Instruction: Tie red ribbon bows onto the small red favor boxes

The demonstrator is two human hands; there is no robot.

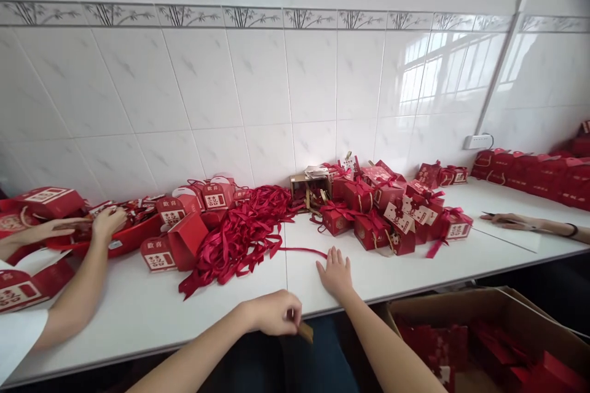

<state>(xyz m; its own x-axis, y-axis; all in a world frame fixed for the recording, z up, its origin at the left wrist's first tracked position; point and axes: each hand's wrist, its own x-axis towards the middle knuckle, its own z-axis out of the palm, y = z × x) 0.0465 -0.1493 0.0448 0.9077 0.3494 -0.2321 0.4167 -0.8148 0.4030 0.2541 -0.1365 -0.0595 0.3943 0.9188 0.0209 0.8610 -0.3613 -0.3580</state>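
- The white surface [396,273] runs across the frame from left to right. Its front edge crosses the lower middle, and the left hand [275,313] sits right at that edge.
- There is bare surface at lower centre around the right hand [335,273], and more at lower left in front of the ribbon pile [239,233]. A glossy white tiled wall [258,86] closes off the back.
- Below the edge, at lower right, stands an open cardboard carton [488,307] with red pieces inside.
- The ribbon pile is shiny red, tangled in loose loops. A single ribbon strand [302,251] trails out of it toward the right.
- The tied red boxes [369,227] are small paper cubes with bows and pale tags, heaped right of centre. The plain red boxes [216,195], with printed labels and no bows, stand left of the pile.
- The left hand's fingers are curled shut around a small brown piece [305,332]. It is flat and sticks out to the right of the fist, just off the front edge.
- The right hand lies palm down with its fingers spread flat on the surface, holding nothing. The ribbon strand ends just above its fingertips, and whether it touches them cannot be told.
- Another person's hand [108,221] is among the boxes at left.
- A third hand [507,220] rests on the surface at right, well apart.
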